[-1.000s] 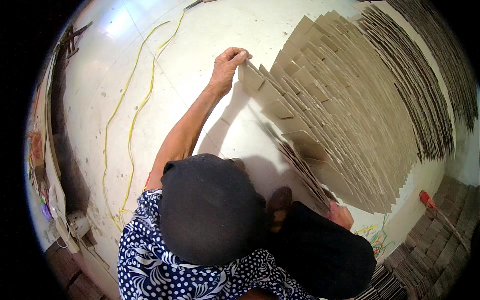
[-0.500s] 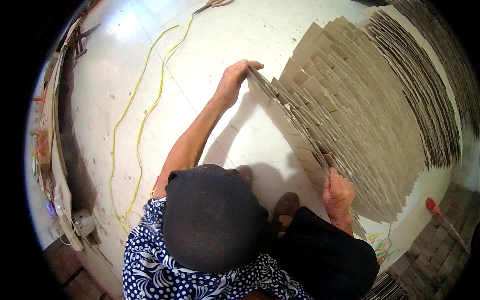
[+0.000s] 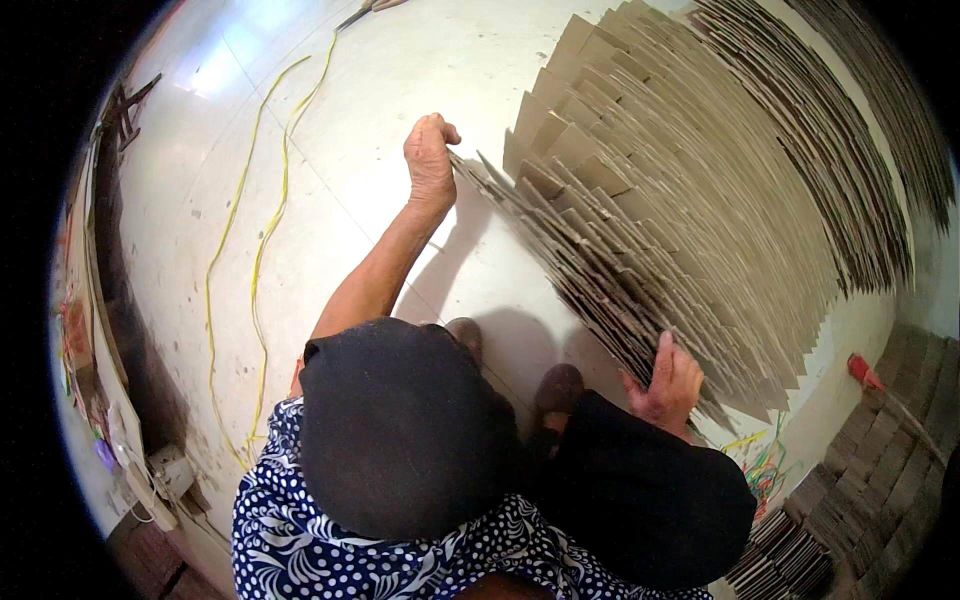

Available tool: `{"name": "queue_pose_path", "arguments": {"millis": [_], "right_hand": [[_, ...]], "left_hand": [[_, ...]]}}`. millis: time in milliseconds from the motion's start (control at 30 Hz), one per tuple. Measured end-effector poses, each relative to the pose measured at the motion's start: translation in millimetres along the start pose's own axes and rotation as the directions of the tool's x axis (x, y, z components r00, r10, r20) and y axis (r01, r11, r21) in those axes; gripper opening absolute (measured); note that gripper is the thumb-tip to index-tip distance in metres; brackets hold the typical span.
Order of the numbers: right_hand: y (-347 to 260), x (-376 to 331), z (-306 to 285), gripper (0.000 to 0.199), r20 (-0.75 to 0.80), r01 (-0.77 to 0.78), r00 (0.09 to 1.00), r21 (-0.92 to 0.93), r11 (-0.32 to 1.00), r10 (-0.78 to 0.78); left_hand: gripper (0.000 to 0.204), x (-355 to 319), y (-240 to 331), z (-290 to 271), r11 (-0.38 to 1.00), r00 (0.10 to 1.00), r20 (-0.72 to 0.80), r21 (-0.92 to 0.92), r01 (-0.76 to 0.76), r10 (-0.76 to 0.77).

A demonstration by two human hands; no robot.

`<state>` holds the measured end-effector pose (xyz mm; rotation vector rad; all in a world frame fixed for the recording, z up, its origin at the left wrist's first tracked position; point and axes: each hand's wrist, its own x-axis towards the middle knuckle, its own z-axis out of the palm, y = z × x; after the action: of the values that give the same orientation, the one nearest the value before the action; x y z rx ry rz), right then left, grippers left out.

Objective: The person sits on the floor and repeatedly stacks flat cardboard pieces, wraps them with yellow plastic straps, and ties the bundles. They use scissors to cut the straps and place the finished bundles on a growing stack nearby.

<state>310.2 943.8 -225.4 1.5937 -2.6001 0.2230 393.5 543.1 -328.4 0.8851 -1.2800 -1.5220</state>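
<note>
A long row of grey-brown cardboard sheets (image 3: 690, 190) stands on edge and leans in overlapping layers on the pale floor. My left hand (image 3: 432, 160) is closed on the far corner of the nearest sheets, on the row's left side. At the near end of these sheets is my right hand (image 3: 668, 390), its thumb on one side and its fingers on the other. The batch between my hands (image 3: 590, 280) shows its dark edges bunched together, partly blurred. The fingertips of my left hand are partly hidden.
Yellow strap (image 3: 262, 260) lies along the floor at left, near scissors (image 3: 368, 10). More stacked sheets (image 3: 810, 130) stand at far right. A red-ended tool (image 3: 864, 371) and tangled coloured cords (image 3: 765, 470) lie at lower right. A board edge (image 3: 110, 330) runs along the left.
The view has shifted, moving the scene leftward. The nearest sheets showed a flat front face before; now a thicker batch shows its edges. My right hand's fingers have straightened somewhat.
</note>
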Motion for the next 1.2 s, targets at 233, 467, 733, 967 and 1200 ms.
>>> {"name": "queue_pose_path", "arguments": {"millis": [233, 467, 733, 967, 1200], "right_hand": [[39, 30, -5, 0.048, 0.083, 0.015, 0.996, 0.124, 0.992, -0.026], [42, 47, -41, 0.043, 0.160, -0.016, 0.987, 0.227, 0.974, -0.021], [14, 18, -86, 0.043, 0.197, 0.107, 0.966, 0.282, 0.953, -0.167], [36, -41, -61, 0.046, 0.191, 0.181, 0.963, 0.061, 0.982, -0.189], [25, 27, -101, 0.039, 0.381, -0.277, 0.922, 0.508, 0.816, 0.076]], "left_hand": [[0.037, 22, -3, 32, 0.998, 0.996, -0.072, 0.032, 0.057, -0.054], [0.037, 23, 23, 26, 0.992, 0.992, -0.120, 0.127, -0.009, 0.024], [0.040, -62, 71, -49, 0.985, 0.993, -0.121, 0.173, 0.026, -0.005], [0.044, -89, 42, -39, 0.994, 0.996, -0.065, 0.086, 0.070, -0.065], [0.047, -30, 107, -51, 0.966, 0.976, 0.033, 0.137, -0.217, 0.215]]}}
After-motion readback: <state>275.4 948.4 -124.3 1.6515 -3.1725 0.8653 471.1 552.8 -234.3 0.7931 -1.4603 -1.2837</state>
